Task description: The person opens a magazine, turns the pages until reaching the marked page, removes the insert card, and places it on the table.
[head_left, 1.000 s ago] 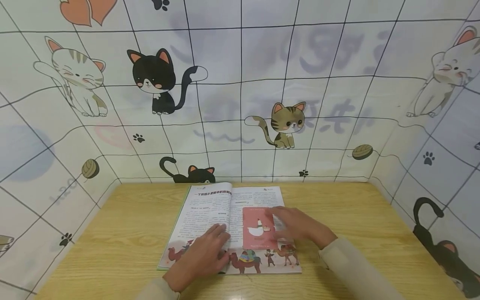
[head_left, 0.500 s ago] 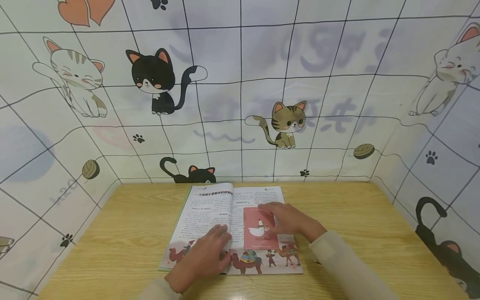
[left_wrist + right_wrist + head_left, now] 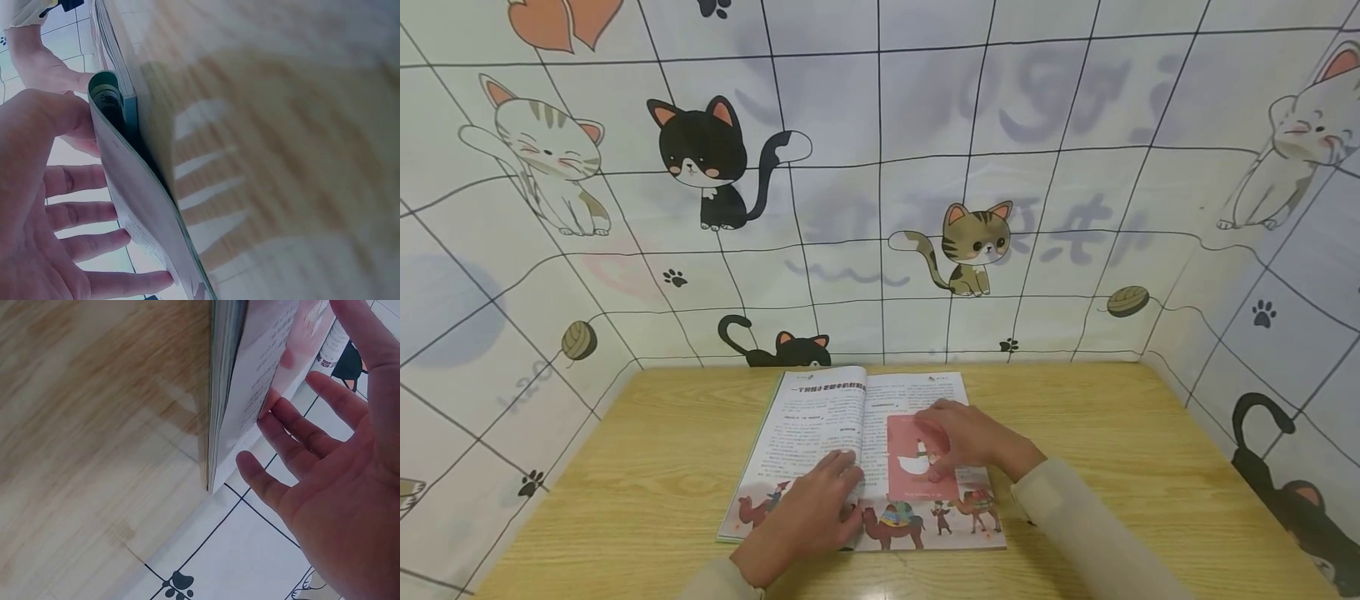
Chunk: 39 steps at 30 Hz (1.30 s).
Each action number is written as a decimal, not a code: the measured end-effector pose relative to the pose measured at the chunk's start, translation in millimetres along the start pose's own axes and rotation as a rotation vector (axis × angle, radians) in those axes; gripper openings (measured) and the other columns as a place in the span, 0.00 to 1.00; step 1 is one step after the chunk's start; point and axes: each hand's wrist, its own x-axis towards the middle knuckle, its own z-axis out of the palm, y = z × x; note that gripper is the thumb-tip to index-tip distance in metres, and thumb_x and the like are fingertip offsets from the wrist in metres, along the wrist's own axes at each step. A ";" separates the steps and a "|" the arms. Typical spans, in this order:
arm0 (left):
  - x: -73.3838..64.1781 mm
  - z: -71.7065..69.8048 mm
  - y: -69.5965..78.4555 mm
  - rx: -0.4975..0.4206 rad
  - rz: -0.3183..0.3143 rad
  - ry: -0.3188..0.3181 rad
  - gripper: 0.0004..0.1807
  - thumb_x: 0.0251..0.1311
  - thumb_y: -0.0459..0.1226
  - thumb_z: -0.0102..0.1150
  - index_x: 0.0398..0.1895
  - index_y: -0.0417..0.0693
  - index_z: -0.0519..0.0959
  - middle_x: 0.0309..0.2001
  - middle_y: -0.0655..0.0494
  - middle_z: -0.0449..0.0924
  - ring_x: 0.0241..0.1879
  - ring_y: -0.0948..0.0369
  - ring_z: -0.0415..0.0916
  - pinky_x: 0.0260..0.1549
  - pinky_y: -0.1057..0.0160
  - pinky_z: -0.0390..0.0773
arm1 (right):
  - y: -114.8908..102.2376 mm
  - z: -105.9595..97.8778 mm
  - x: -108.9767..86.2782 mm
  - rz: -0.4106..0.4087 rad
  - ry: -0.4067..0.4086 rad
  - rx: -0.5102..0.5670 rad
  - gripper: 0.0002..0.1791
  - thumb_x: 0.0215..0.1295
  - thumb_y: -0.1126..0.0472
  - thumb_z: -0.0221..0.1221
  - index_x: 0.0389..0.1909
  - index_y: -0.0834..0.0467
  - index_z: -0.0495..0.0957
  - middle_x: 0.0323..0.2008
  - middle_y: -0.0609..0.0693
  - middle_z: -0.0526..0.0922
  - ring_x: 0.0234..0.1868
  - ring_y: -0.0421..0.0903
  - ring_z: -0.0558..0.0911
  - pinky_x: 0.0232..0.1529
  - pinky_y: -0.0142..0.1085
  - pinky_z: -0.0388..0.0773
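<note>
Lying open in the lower centre of the head view, a thin book (image 3: 850,442) rests on the wooden table (image 3: 1112,450), with camel drawings along its bottom edge. A pink card (image 3: 910,462) with a white bird picture lies flat on the right page, close to the fold of the book.

The right hand (image 3: 973,437) comes in from the lower right of the frame and rests on the right page with its fingers on the right part of the card. In the right wrist view the fingers (image 3: 300,434) look spread and nearly straight, just at the edge of the card (image 3: 294,350), so this hand seems to press and not to grip, but the blur makes it hard to be sure.

The left hand (image 3: 805,517) comes in from the bottom of the frame and lies flat on the lower left page, fingertips near the fold. In the left wrist view its fingers (image 3: 87,212) are stretched out against the page, holding nothing.

Behind the table, in the upper part of the frame, hangs a cloth (image 3: 880,167) printed with cartoon cats.
</note>
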 end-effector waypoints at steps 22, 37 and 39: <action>-0.8 4.5 0.2 0.013 0.009 0.027 0.19 0.61 0.47 0.61 0.50 0.46 0.80 0.61 0.46 0.75 0.63 0.50 0.71 0.52 0.47 0.79 | 0.5 -3.1 -3.4 -0.034 0.066 0.042 0.30 0.41 0.48 0.79 0.46 0.50 0.79 0.47 0.44 0.75 0.45 0.45 0.73 0.47 0.45 0.76; -0.4 2.8 0.4 0.011 0.002 0.026 0.19 0.61 0.47 0.61 0.50 0.46 0.81 0.61 0.46 0.75 0.63 0.50 0.71 0.52 0.47 0.79 | 5.8 -12.2 -19.2 -0.207 0.123 0.316 0.20 0.55 0.69 0.67 0.51 0.58 0.80 0.49 0.49 0.77 0.46 0.47 0.75 0.44 0.47 0.79; -0.4 2.4 0.5 0.009 -0.002 0.021 0.19 0.61 0.47 0.61 0.50 0.46 0.81 0.61 0.46 0.75 0.63 0.50 0.71 0.52 0.47 0.79 | 8.2 -11.3 -21.1 -0.205 0.132 0.349 0.20 0.56 0.70 0.66 0.51 0.59 0.81 0.49 0.50 0.77 0.46 0.47 0.75 0.44 0.45 0.80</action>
